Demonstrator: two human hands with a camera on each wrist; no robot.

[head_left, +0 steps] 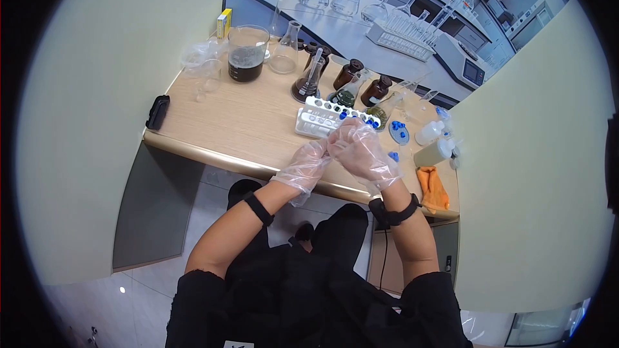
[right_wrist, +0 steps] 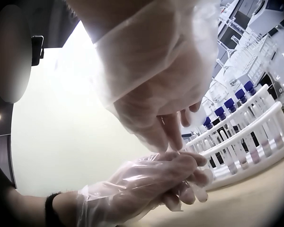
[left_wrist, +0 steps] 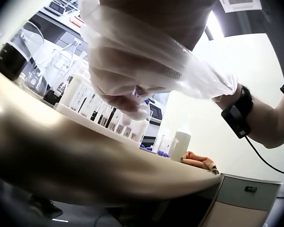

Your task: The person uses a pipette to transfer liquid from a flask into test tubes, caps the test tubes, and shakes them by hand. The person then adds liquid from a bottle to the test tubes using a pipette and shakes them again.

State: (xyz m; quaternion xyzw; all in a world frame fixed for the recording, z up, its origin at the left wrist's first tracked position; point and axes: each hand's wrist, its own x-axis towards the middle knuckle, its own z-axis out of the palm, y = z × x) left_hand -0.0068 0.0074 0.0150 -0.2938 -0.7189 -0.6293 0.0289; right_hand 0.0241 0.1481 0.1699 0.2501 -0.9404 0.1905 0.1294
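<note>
My gloved left hand (head_left: pixel 305 162) and gloved right hand (head_left: pixel 361 149) meet at the fingertips in front of the white test tube rack (head_left: pixel 313 125). In the right wrist view, the left hand (right_wrist: pixel 142 182) lies low with its fingers curled, and the right hand (right_wrist: pixel 165 80) reaches down, thumb and finger touching the left hand's fingers. Whether a small clear thing is between them, I cannot tell. Blue-capped tubes (right_wrist: pixel 229 104) stand in the rack, several with faint pink liquid. In the left wrist view, the left hand (left_wrist: pixel 123 59) hides most of the contact.
Behind the rack stand flasks (head_left: pixel 284 58), brown bottles (head_left: pixel 349 72) and a beaker (head_left: pixel 247 72) of dark liquid. To the right are a dish (head_left: pixel 399 134) with blue caps, plastic bottles (head_left: pixel 433 153) and an orange glove (head_left: pixel 432 189). A black case (head_left: pixel 158 113) sits at the left edge.
</note>
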